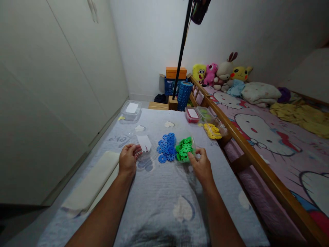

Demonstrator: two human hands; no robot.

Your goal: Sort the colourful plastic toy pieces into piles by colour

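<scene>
My left hand (130,156) is closed on the edge of a clear plastic lid, which carries a white label (144,142); the lid's outline is faint against the cloth. On the other side, my right hand (202,163) grips a clear plastic box full of green notched disc pieces (184,150), its thumb at the near rim. Between the two hands lies a loose pile of blue notched disc pieces (167,147), close beside the green box.
A lidded clear box (131,110) stands at the far left. Toward the far right are a red-filled box (192,115), a green-filled box (205,114) and yellow pieces (212,131). A folded cream cloth (95,181) lies left. A wooden bed rail (241,154) runs along the right.
</scene>
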